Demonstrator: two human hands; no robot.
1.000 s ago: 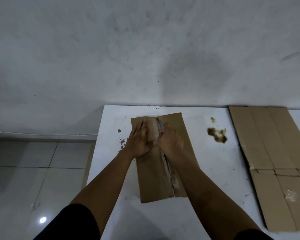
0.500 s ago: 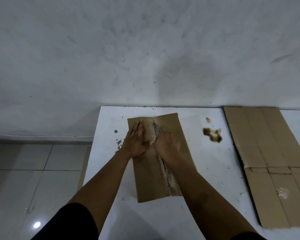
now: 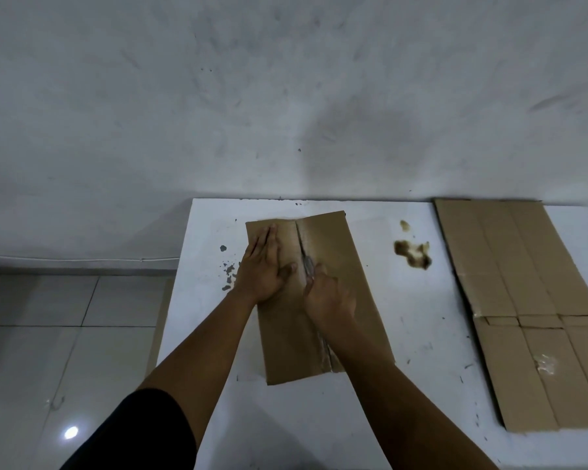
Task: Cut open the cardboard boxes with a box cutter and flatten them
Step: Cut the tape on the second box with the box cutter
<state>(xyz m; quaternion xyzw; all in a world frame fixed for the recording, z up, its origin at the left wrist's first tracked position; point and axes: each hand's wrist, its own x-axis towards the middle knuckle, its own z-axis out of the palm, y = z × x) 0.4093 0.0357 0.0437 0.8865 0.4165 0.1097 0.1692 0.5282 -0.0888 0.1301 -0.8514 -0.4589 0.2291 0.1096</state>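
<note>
A brown cardboard box (image 3: 350, 266) lies flat on the white table (image 3: 421, 334), its taped middle seam running toward me. My left hand (image 3: 263, 266) presses flat on the left half of the box, fingers straight. My right hand (image 3: 328, 293) grips a box cutter (image 3: 308, 264), whose grey blade sits on the seam just ahead of the knuckles. The seam above the blade shows as a dark slit.
A large flattened cardboard sheet (image 3: 530, 310) lies along the table's right side. Brown stains (image 3: 413, 252) mark the table between the two cardboards, and dark chips (image 3: 228, 269) sit left of the box. A wall stands behind; tiled floor (image 3: 65, 334) lies to the left.
My left hand has gone from curled near the seam to flat on the left half. My right hand with the cutter has drawn back along the seam toward me.
</note>
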